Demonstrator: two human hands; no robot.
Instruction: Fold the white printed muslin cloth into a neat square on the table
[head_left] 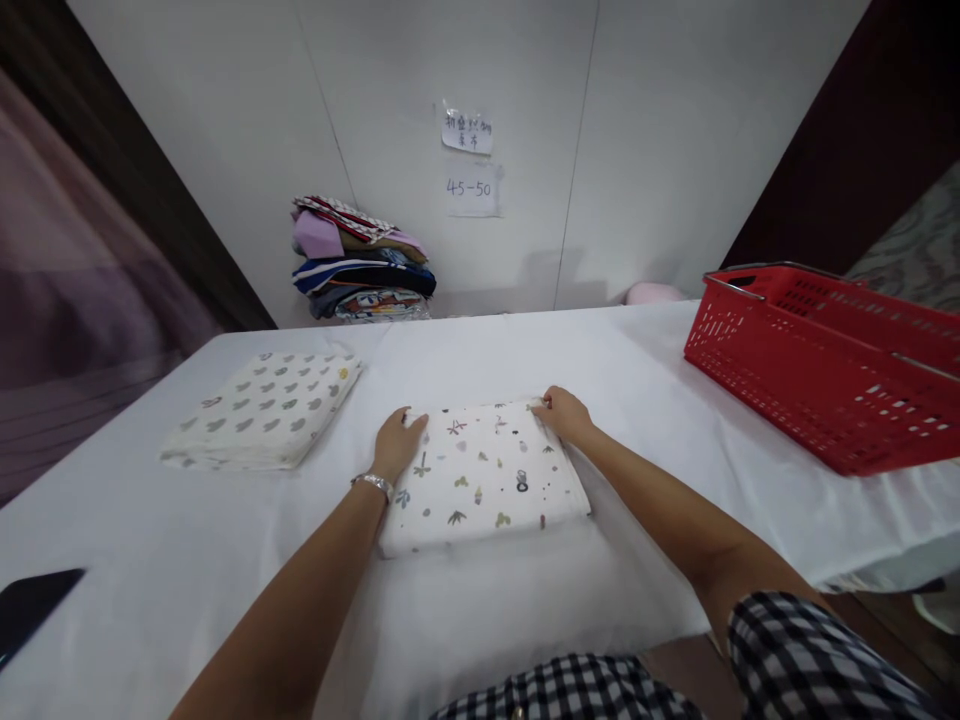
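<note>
A folded white tablecloth (480, 475) with small printed plants and shapes lies in front of me on the white-covered table. My left hand (397, 440) grips its far left corner, thumb on top and the other fingers mostly hidden behind the edge. At the far right corner, my right hand (566, 412) pinches the cloth between thumb and fingers. To the left rests a second folded cloth (262, 410), cream with grey printed motifs, apart from both hands.
A red plastic basket (817, 370) stands on the right of the table (630, 360). Several folded fabrics form a stack (364, 265) by the back wall. Handwritten paper signs (472, 188) hang on the wall. A dark flat object (34, 605) lies at the left edge.
</note>
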